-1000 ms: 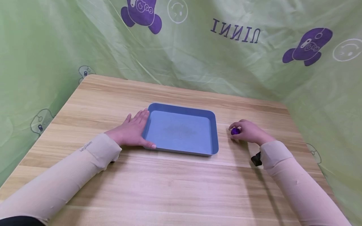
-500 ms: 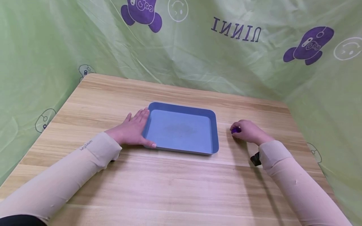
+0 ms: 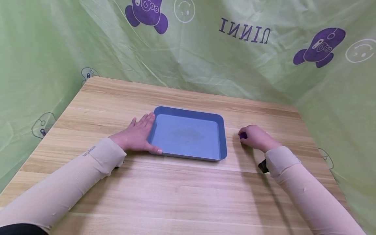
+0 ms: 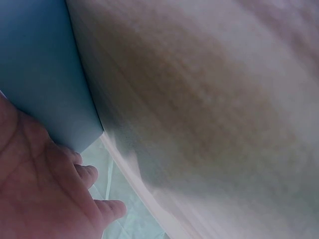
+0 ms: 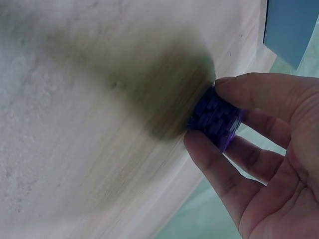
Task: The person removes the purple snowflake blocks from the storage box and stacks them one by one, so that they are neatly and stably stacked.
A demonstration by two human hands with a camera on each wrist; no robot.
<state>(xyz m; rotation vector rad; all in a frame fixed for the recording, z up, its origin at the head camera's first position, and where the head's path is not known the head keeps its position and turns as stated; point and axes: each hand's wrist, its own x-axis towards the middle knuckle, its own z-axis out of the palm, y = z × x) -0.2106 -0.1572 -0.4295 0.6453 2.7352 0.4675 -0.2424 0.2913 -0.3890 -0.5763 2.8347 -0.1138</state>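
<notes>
A shallow blue tray (image 3: pixel 188 135) lies on the wooden table. Along its left side rests my left hand (image 3: pixel 135 135), fingers and thumb spread straight, fingertips at the rim. In the left wrist view, the palm (image 4: pixel 40 184) is beside the tray's outer wall (image 4: pixel 55 74). Right of the tray, my right hand (image 3: pixel 257 137) pinches a small dark purple, squat round piece (image 5: pixel 215 118) with a blocky, ridged side. The right wrist view shows thumb and fingers around it, close over the tabletop. From the head view, the fingers partly hide this purple piece (image 3: pixel 243 135).
The wooden table (image 3: pixel 176 195) reaches a green printed cloth (image 3: pixel 205 65) at the back and sides. A black wrist device (image 3: pixel 263 166) shows under the right cuff. Both arms come in from the near corners in light sleeves.
My right wrist has shifted slightly left, and the purple piece shows less between the fingers than a second ago. The left hand and tray stay in place.
</notes>
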